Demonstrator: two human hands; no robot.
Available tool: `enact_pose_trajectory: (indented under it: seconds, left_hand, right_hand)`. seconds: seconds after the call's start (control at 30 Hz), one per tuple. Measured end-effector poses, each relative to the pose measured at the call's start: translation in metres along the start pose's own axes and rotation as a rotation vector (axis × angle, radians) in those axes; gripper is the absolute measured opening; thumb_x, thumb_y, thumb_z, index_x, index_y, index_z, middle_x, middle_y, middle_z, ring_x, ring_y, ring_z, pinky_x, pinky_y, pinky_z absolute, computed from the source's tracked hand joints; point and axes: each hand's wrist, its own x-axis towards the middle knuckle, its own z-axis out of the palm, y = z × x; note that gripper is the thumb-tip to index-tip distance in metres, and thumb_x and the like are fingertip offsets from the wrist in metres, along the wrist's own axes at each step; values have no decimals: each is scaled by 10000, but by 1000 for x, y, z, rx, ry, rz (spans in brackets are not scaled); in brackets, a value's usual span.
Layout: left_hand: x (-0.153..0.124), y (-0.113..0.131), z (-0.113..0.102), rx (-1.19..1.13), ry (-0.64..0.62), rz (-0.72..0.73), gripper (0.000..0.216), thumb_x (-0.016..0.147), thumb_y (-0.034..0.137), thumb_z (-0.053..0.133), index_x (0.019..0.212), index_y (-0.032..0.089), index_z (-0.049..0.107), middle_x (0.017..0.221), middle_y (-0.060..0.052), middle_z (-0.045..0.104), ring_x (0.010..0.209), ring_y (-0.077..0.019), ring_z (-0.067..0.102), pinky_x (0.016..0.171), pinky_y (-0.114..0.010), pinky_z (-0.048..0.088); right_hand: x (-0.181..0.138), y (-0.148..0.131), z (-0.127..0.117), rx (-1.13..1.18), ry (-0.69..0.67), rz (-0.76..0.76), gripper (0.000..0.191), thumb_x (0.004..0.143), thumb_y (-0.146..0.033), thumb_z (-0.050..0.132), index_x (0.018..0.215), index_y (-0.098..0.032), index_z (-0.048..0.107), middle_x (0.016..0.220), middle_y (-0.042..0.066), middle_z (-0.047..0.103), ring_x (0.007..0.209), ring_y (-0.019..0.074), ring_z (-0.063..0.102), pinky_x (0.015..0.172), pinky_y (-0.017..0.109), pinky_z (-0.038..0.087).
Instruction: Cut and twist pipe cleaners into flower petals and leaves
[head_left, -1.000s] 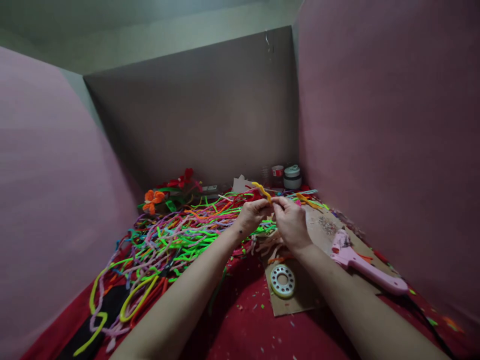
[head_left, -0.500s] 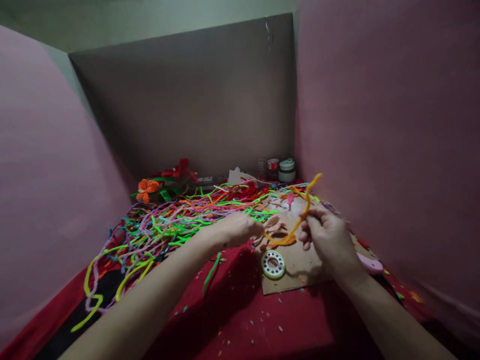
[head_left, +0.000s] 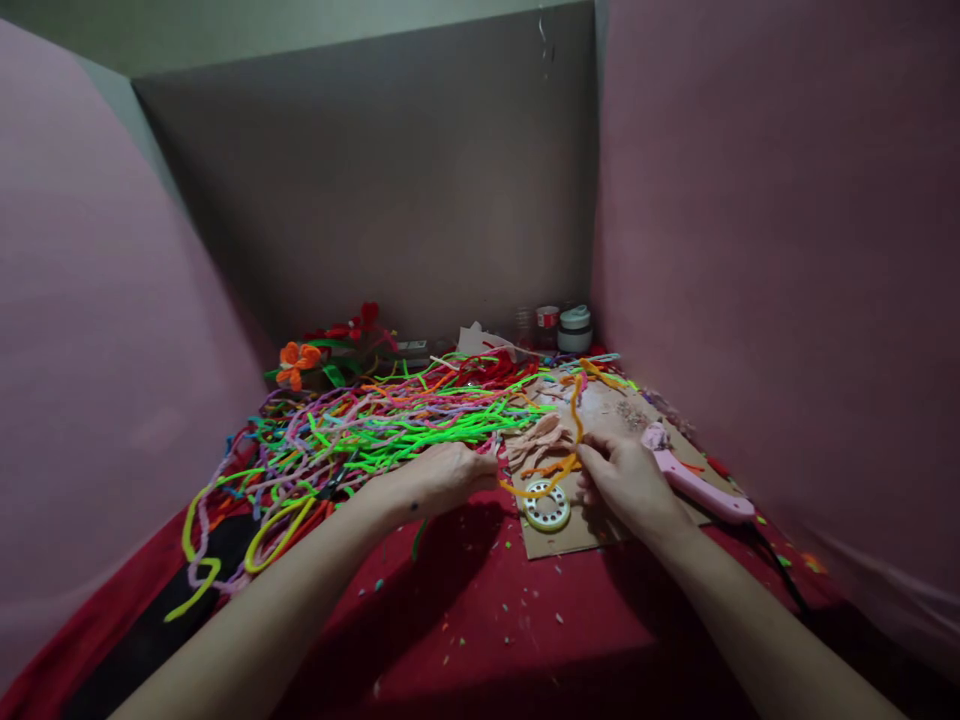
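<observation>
Left hand (head_left: 448, 472), back upward and fingers curled under, pinches one end of an orange fuzzy stem (head_left: 576, 412); the right hand (head_left: 626, 482), set a little apart from it, nips the same stem farther along between thumb and fingers; the stem sags between the two, crossing in front of a pale holed disc (head_left: 546, 523), and its free end rises above the right hand; both forearms slant inward from the bottom corners.

Beneath the right hand lies a sheet of cardboard (head_left: 555, 546), bearing the disc, some peach-coloured pieces (head_left: 544, 438) and a pink glue gun (head_left: 705, 490); red cloth (head_left: 465, 625) covers the surface, specked with small scraps; a tangled heap of coloured stems (head_left: 420, 430) spreads beyond the left hand. Farther back stand an orange flower (head_left: 298, 362) and a lidded container (head_left: 575, 332); a grey panel (head_left: 375, 210) closes the far side, with pink walls (head_left: 780, 250) at left and right; the light is dim.
</observation>
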Motion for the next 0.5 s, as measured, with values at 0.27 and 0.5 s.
enact_pose_trajectory:
  seconds: [0.27,0.5]
  left_hand:
    - [-25,7,2,-63,89,-65,262,848,240,395,634,179,534,521,45,352,484,-74,308,482,-193,196]
    - [-43,23,-3,-200,171,-46,262,852,239,400,627,171,517,537,48,372,504,-67,323,498,-173,235]
  right_hand:
    - [5,-20,7,919,-148,13,87,674,-217,634,705,-155,583,603,-4,608,584,122,593,562,244,490]
    - [24,-30,21,975,98,83,114,682,-90,571,653,-167,493,470,-62,497,403,55,484,436,167,436]
